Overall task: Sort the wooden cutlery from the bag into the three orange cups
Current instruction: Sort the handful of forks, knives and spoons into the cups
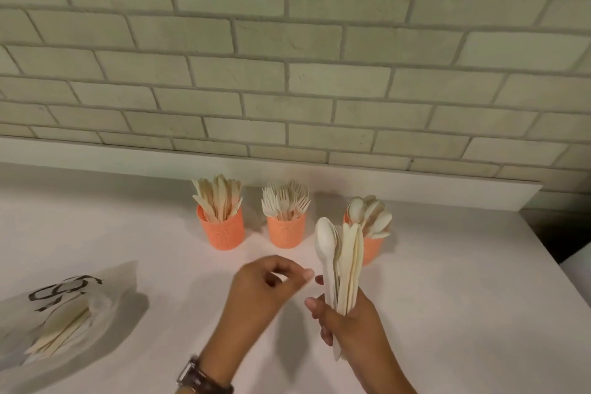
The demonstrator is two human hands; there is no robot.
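Three orange cups stand in a row near the wall: the left cup [224, 233] holds knives, the middle cup [285, 233] holds forks, the right cup [372, 249] holds spoons. My right hand [355, 323] grips an upright bundle of wooden cutlery [343, 262], with a spoon at its front and knives behind. My left hand [265, 291] hovers just left of the bundle, fingers curled and holding nothing, thumb and forefinger close to the spoon's handle. A clear bag [60, 317] with black writing lies at the left, more cutlery inside it.
The white counter [447, 297] ends at a right edge with a dark gap beyond. A pale brick wall [287, 57] rises behind the cups. A watch [198, 377] sits on my left wrist.
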